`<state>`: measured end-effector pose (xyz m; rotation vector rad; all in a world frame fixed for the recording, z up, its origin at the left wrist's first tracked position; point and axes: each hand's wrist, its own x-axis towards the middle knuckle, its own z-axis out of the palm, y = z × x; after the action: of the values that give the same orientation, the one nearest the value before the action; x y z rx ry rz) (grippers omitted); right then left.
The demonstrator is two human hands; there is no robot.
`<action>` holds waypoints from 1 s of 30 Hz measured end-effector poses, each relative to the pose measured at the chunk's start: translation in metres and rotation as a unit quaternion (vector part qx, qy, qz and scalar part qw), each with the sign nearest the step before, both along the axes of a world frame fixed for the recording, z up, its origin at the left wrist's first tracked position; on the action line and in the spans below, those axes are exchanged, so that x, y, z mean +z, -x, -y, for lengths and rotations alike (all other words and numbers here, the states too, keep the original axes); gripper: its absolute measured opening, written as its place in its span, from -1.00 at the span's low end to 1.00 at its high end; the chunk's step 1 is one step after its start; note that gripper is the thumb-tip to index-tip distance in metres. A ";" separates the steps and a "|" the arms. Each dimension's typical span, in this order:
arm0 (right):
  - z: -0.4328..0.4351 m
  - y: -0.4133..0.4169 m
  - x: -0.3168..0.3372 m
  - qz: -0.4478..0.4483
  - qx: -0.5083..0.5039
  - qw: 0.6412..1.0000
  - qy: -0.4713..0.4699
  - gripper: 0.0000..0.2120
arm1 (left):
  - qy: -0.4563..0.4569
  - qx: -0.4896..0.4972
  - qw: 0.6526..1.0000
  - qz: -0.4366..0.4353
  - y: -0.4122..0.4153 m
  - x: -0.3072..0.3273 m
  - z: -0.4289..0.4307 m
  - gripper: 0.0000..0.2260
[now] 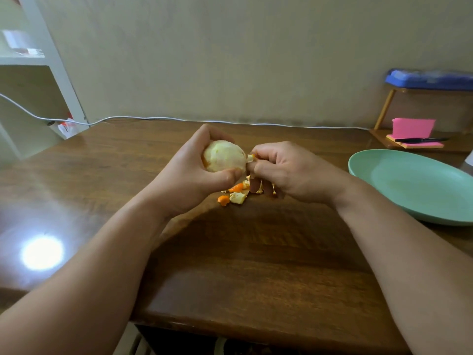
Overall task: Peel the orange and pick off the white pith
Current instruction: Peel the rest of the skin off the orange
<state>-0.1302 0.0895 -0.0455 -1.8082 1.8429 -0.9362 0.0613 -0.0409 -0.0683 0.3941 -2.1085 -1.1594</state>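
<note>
Orange [224, 156] sits at frame centre, held off the table [230, 265] just above the peel pile [238, 194]. It is mostly peeled, with pale pith over the visible face and a sliver of rind at its left edge by the palm. Left hand [189, 172] grips it, fingers curled over the top and thumb pressed on the lower front. Right hand [286, 170] pinches a small peel scrap [251, 157] at the orange's right side, between thumb and forefinger, with the other fingers curled down towards the pile. Only one item shows print: a red-and-white packet [67, 125] at the table's far left corner, too blurred to read. The pink notes [412, 128] at right, with a pen [421, 139] lying on them, show no legible writing. Edges: the far table edge meets the wall, and a cable [153, 118] runs along it. The near edge crosses the lower frame under both forearms. A green plate [384, 162] sits right of the hands, near but apart, cut off by the right frame edge. Bare wood runs from the pile to the near edge and across the left half, with a glare spot [42, 253] at lower left. A blue box [430, 79] is on a stand at upper right, and a white shelf [33, 60] at upper left.
</note>
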 end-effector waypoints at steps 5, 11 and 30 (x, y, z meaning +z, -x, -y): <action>0.000 0.003 -0.003 0.143 0.018 0.988 -0.048 -0.58 | 0.048 0.020 0.999 0.005 0.000 -0.001 -0.001 -0.49; 0.001 0.004 -0.003 0.192 0.011 0.978 -0.076 -0.79 | 0.100 0.032 0.994 0.020 0.001 -0.004 -0.007 -0.48; -0.004 0.015 0.000 0.282 0.093 0.941 -0.161 -0.66 | 0.138 0.022 0.990 0.020 -0.003 -0.001 -0.017 -0.47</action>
<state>-0.1448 0.0932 -0.0452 -1.3097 1.3454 -0.8978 0.0639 -0.0243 -0.0694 0.3339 -2.2448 -0.8246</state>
